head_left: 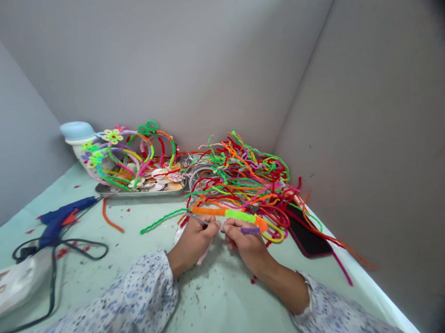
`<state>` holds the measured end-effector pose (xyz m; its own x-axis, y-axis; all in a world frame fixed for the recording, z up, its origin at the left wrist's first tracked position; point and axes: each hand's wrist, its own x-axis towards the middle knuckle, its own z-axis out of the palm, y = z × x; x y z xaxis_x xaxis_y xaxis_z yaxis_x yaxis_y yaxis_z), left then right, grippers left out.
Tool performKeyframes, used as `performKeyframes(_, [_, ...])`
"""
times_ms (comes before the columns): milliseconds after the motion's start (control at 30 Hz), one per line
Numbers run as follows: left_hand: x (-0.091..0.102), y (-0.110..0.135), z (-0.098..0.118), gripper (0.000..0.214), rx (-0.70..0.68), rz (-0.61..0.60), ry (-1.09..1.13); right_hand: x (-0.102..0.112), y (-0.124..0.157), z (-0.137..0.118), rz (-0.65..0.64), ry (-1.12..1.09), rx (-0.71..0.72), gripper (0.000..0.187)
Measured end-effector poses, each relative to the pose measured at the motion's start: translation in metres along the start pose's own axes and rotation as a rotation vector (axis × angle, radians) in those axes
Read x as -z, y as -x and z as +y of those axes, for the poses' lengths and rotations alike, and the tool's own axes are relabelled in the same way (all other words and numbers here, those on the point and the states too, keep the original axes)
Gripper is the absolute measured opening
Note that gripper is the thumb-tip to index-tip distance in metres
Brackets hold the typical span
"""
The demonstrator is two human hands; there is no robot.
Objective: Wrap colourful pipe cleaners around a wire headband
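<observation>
the left hand (191, 242) pinched a thin grey stick (197, 219) and the right hand (248, 247) pinched a purple pipe cleaner (250, 230) at lower centre, just below an orange and green pipe cleaner roll (225, 214); made-up pipe cleaner headbands (132, 151) stood on a metal tray (142, 192) at upper left, while many loose pipe cleaners (253, 177) lay heaped at centre right.

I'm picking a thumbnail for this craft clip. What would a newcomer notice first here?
The heap of bright pipe cleaners in the corner grabs the eye first, spilling over a phone. To its left, pipe-cleaner loops and flowers crowd a metal tray, beside a blue glue gun. At the front, the left hand and right hand meet beneath a thick orange-and-green pipe cleaner.
</observation>
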<state>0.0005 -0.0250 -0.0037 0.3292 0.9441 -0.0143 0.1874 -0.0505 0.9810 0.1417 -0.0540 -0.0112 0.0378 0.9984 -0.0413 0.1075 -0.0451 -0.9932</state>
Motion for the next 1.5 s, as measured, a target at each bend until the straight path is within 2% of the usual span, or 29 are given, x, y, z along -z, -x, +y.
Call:
performKeyframes(133, [0.001,-0.001,0.001,0.029,0.009,-0.028,0.041,0.0,0.001,-0.004,-0.025,-0.034,0.01,0.014])
performKeyframes(500, [0.0,-0.003,-0.003,0.029,-0.021,-0.019,0.059,0.0,0.001,-0.002,0.005,-0.005,0.019,0.018])
performKeyframes(667, [0.0,-0.011,0.013,0.028,0.006,-0.069,0.04,0.005,-0.004,-0.008,-0.001,-0.088,-0.001,0.017])
performKeyframes(833, [-0.003,-0.028,0.026,0.028,-0.074,-0.174,0.043,0.019,-0.018,-0.012,-0.047,-0.131,0.028,0.02])
performKeyframes(967, [-0.007,-0.04,0.019,0.029,-0.035,-0.154,0.088,0.025,-0.025,-0.011,-0.054,-0.103,0.067,0.021])
performKeyframes(1100, [-0.007,-0.045,0.01,0.024,-0.044,-0.186,0.129,0.024,-0.031,-0.009,-0.043,-0.056,0.036,0.02])
performKeyframes(1300, [-0.004,-0.046,0.003,0.021,-0.06,-0.147,0.135,0.022,-0.033,-0.002,-0.041,0.053,-0.023,0.022])
performKeyframes(1500, [-0.002,-0.048,0.0,0.023,-0.043,-0.151,0.123,0.023,-0.031,-0.003,-0.053,0.134,0.043,0.024])
